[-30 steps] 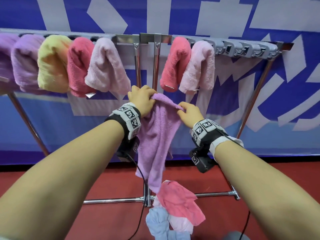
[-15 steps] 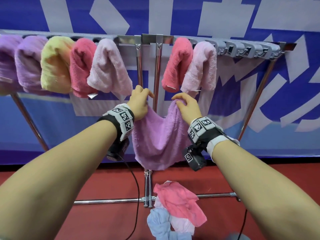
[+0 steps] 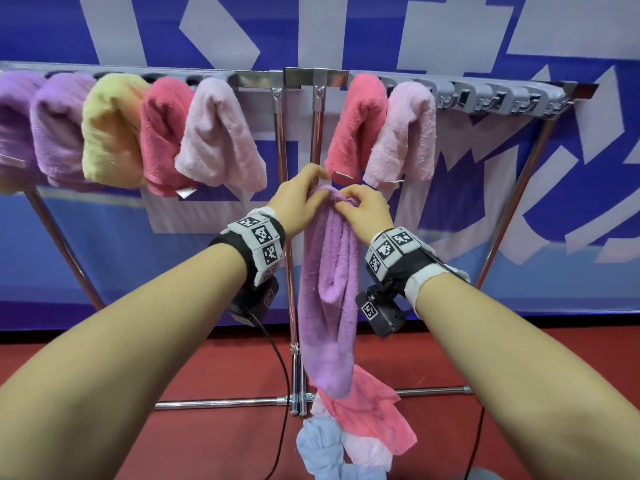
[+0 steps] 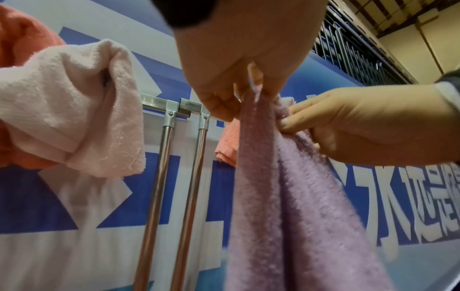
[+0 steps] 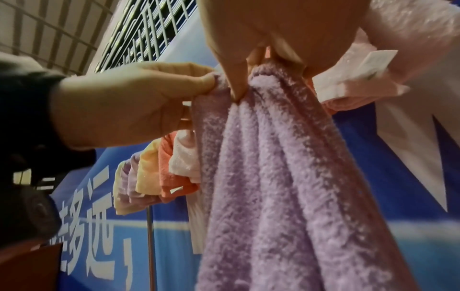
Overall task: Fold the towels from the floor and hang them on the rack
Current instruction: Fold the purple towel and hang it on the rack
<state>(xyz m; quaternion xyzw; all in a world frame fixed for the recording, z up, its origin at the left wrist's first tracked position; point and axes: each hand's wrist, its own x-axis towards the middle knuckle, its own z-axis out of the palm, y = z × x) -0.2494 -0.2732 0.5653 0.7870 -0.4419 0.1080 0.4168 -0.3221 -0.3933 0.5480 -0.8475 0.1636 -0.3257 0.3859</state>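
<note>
Purple towel (image 3: 329, 289) between both hands

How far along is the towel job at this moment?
Seven folded towels already hang on the rack. Left hand and right hand pinch the top of the purple towel, hanging doubled, not yet on the rack. A floor pile remains.

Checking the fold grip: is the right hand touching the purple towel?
Touching. The right wrist view shows the right hand pinching the purple towel at its top edge.
</note>
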